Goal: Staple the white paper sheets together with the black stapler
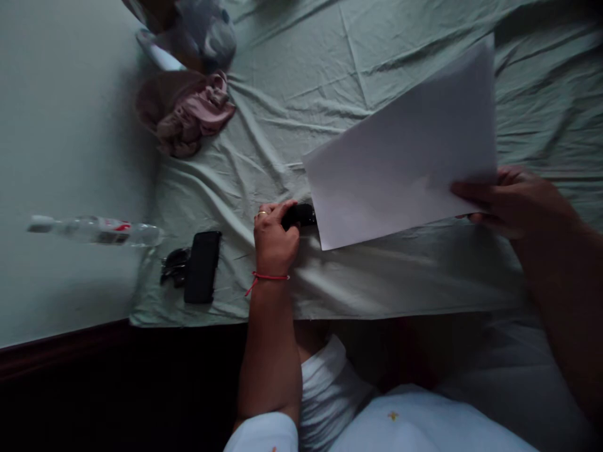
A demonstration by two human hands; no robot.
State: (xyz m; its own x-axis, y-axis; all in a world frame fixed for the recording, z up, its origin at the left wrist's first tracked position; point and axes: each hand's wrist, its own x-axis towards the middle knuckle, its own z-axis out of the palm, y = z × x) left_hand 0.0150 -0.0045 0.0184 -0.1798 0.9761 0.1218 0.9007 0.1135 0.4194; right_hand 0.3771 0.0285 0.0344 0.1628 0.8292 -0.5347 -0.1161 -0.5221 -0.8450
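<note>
My left hand (pixel 276 235) is closed around a small black stapler (pixel 301 216) on the cloth, with the thumb and fingers over its left part. The stapler's right end meets the left edge of a white sheet of paper (pixel 405 144); whether the edge lies inside its jaws or just in front cannot be made out. My right hand (pixel 513 201) pinches the paper at its lower right edge, thumb on top. The sheet is held tilted above the cloth, and whether it is one sheet or a thin stack is unclear.
A wrinkled pale green cloth (pixel 377 282) covers the table. To the left lie a black phone (pixel 202 267), a dark shiny bunched item (pixel 175 267) and a clear plastic bottle (pixel 103 231) by the wall. Crumpled pink fabric (pixel 193 113) and a plastic bag (pixel 207 34) sit farther back.
</note>
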